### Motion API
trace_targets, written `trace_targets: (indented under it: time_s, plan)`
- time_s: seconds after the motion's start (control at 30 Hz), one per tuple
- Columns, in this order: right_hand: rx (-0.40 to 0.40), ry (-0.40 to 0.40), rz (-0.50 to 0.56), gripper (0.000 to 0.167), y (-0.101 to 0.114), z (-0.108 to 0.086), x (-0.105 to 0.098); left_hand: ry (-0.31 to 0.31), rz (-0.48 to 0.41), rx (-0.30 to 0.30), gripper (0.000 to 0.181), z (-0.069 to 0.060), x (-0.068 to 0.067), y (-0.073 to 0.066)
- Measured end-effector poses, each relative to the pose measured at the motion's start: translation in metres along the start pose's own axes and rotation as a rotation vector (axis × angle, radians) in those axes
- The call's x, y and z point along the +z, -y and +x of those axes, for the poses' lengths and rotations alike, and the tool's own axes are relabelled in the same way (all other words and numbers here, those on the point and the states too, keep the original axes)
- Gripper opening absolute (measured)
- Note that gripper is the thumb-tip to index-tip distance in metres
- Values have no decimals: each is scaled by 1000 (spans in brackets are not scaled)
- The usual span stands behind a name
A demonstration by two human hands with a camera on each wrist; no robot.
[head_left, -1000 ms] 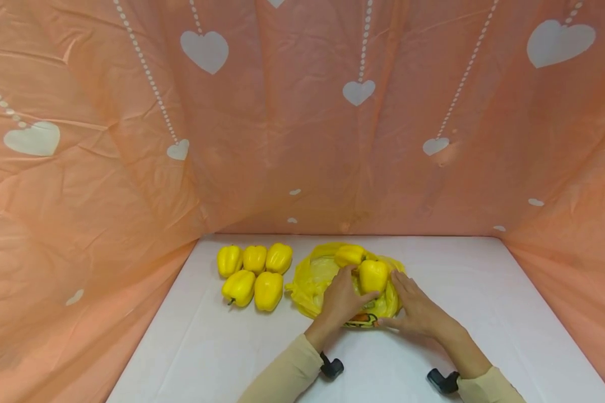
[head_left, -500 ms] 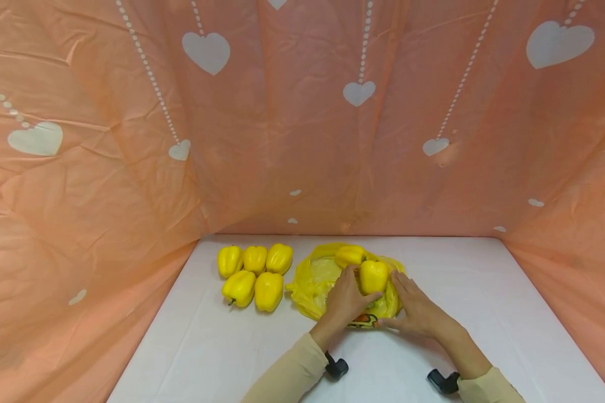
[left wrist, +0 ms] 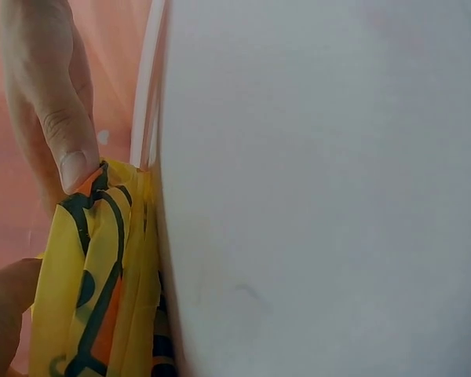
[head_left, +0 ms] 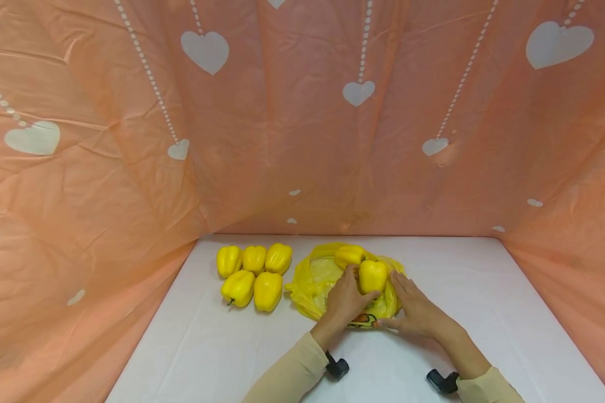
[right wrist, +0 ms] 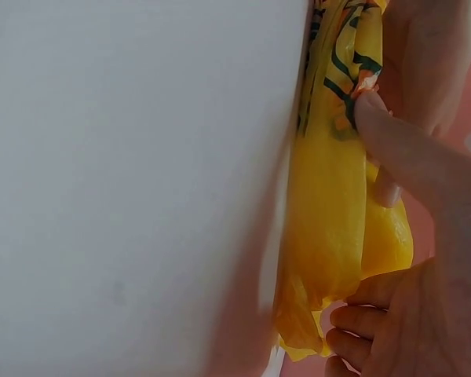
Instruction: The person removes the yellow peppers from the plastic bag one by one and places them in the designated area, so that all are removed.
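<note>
A yellow bell pepper (head_left: 373, 276) stands in a rolled-down yellow plastic bag (head_left: 310, 291), beside another yellow pepper (head_left: 349, 255) lying at the bag's back. My left hand (head_left: 344, 299) reaches into the bag and grips the standing pepper's left side, its thumb across the front; some fingertips are hidden. Outside the bag's right edge, my right hand (head_left: 420, 308) touches it with extended fingers, thumb at the printed front rim. In the right wrist view, that thumb rests on the bag (right wrist: 326, 196) and the right hand's fingers (right wrist: 357, 330) lie beside it.
Several yellow peppers (head_left: 269, 291) sit in two rows on the white table (head_left: 196, 347), left of the bag. A peach curtain (head_left: 307, 145) with white hearts hangs behind and along both sides. Black devices (head_left: 338, 368) are strapped at both wrists.
Compared with one second ago, my left hand and forearm have shifted slightly right against the standing pepper. The right hand, bag and peppers look unmoved.
</note>
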State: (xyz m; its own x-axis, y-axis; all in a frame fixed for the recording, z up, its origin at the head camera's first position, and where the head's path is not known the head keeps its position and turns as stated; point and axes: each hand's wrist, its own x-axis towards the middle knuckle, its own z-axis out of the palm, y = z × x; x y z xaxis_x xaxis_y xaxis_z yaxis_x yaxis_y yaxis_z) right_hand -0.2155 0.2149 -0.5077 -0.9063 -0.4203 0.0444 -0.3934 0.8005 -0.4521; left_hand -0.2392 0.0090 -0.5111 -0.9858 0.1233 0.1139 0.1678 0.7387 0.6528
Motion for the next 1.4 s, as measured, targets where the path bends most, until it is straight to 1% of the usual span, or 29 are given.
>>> trace_targets:
  time_s: [0.13, 0.23, 0.4, 0.53, 0.73, 0.87, 1.13, 1.27, 1.4]
  plan:
    - [-4, -7, 3, 125, 1, -1, 0, 12, -24, -6, 73, 0, 0, 0]
    - [-4, -2, -6, 126, 1, -1, 0, 13, -54, 4, 72, -1, -2, 0]
    - [25, 21, 0, 127, 3, -1, -1, 18, -123, 31, 69, 0, -2, 4]
    - [35, 32, 1, 127, 3, -2, -2, 31, -156, 44, 67, 0, -3, 7]
    - [31, 37, -9, 127, 3, -3, -3, 41, -200, 42, 68, -2, -6, 10]
    - [33, 36, -6, 127, 3, -4, -2, 39, -220, 33, 69, -4, -8, 11]
    - [18, 20, -15, 125, 3, -4, -2, 30, -239, 38, 68, -6, -15, 16]
    - [22, 20, -20, 125, 3, -5, -3, 34, -261, 50, 68, -8, -18, 18]
    - [24, 20, -19, 124, 4, -6, -4, 42, -269, 47, 68, -10, -21, 20]
